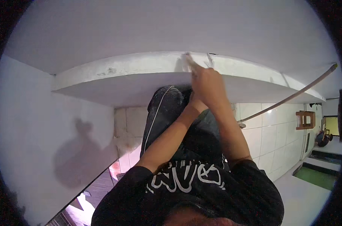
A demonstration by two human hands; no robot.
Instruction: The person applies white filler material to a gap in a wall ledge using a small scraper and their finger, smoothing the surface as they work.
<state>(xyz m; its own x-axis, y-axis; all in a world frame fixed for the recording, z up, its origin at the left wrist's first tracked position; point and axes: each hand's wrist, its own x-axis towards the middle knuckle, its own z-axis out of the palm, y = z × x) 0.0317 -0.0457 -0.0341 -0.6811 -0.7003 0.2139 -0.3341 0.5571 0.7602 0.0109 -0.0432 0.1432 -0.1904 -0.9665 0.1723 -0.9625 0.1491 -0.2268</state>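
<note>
Pole [291, 98] slants across the ledge's [148, 63] right end, its lower end seen against the tiles [268, 130]; stool [305, 120] farther out, a second person [323, 138] beyond it. Wall [31, 109] meets the ledge's left end and carries a shadow [75, 158]. Your knees [165, 101] sit just below the ledge's lower edge. Ledge's pale face runs ahead of you; grey smudge [110, 70] toward its left end, dark gap [212, 54] on its upper edge. Your right hand [206, 81]: index finger extended to the upper edge, left of the gap, other fingers curled; cannot tell if it grips anything. Left hand mostly hidden behind it, state unreadable.
</note>
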